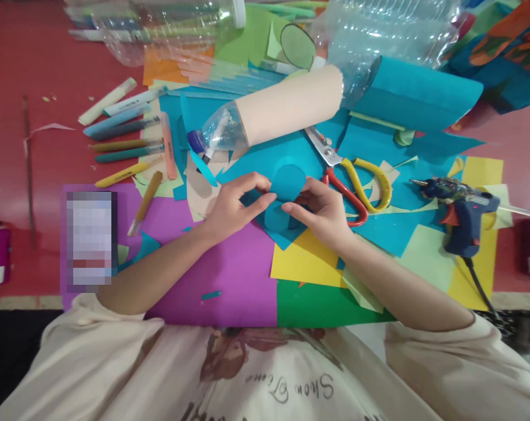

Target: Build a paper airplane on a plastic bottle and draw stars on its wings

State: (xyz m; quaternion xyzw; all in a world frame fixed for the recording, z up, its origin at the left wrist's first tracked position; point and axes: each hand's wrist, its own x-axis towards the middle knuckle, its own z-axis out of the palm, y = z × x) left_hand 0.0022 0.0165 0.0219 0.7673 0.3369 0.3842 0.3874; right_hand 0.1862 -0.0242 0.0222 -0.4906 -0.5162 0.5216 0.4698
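A rounded blue paper piece [288,182] is held up between both hands over the middle of the table. The thumb and fingers of my left hand [242,202] pinch its left edge. On the opposite edge, my right hand [321,207] is closed with thumb and fingers on the same piece. Beneath it lie blue paper scraps, one of them rounded. Just beyond my right hand rest scissors [352,181] with one yellow and one red handle loop. A plastic bottle wrapped in pale pink paper [291,108] lies on its side behind both hands.
A blue glue gun [461,210] lies at the right, its cord trailing forward. Several markers [124,123] and a phone [92,237] are at the left. Purple paper [229,269] covers the front. Clear bottles [168,26] and a blue paper-wrapped cylinder [422,93] lie at the back.
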